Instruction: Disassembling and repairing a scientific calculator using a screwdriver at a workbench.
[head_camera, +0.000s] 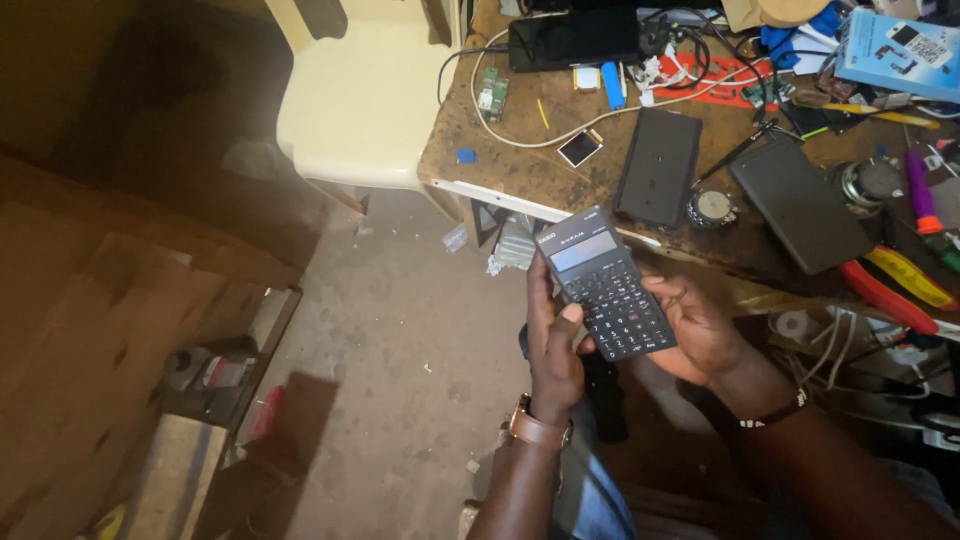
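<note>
Both hands hold a dark calculator (607, 285) in front of the worktop (520, 170) edge, keys facing up. The left hand (552, 345) curls partly closed round its left side, thumb lying on the lower keys; a watch (537, 428) sits on that wrist. The right hand (700, 325) cups the right edge and underside, fingers loosely bent, with a bracelet (775, 412) at the wrist.

The worn brown worktop is crowded: two flat black cases (658, 165), a white cable (560, 135), a small circuit board (492, 93), a blue box (895, 50), red-handled pliers (885, 295). A cream plastic chair (355, 100) stands beside it. Below is a dusty concrete floor (400, 370), with cardboard (90, 330) at the left.
</note>
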